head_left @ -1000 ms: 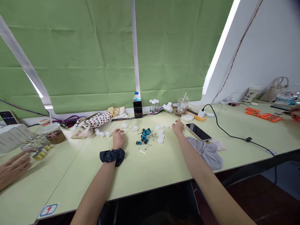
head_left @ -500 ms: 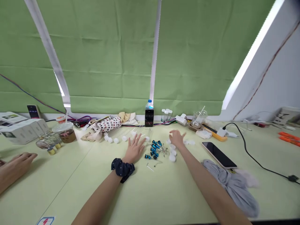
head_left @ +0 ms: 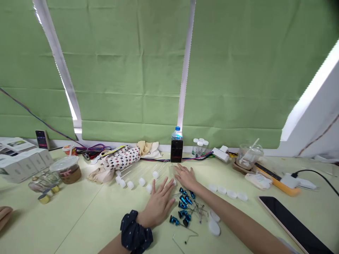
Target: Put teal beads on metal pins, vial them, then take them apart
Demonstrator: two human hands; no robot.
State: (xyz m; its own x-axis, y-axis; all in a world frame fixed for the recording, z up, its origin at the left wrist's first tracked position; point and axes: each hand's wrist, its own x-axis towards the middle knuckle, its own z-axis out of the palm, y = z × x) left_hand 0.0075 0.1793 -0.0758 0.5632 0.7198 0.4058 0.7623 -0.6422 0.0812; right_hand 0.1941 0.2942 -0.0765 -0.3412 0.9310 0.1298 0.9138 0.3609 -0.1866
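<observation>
Green blinds (head_left: 132, 70) fill my view above the tabletop (head_left: 79, 218). A dark phone (head_left: 291, 224) lies at the right edge. My left hand (head_left: 159, 204) lies flat on the tabletop, fingers spread, holding nothing. Its fingertips are near the clear tubes (head_left: 141, 177), which lie in a row left of centre. My right hand (head_left: 185, 177) rests open just beyond it, also holding nothing. Blue capacitors (head_left: 184, 206) are heaped just right of my left hand, and loose white caps (head_left: 227, 192) lie further right.

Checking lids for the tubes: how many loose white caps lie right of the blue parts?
6 loose white caps: four in a row beyond the right forearm, two beside the blue parts. The forearm may hide others.
</observation>
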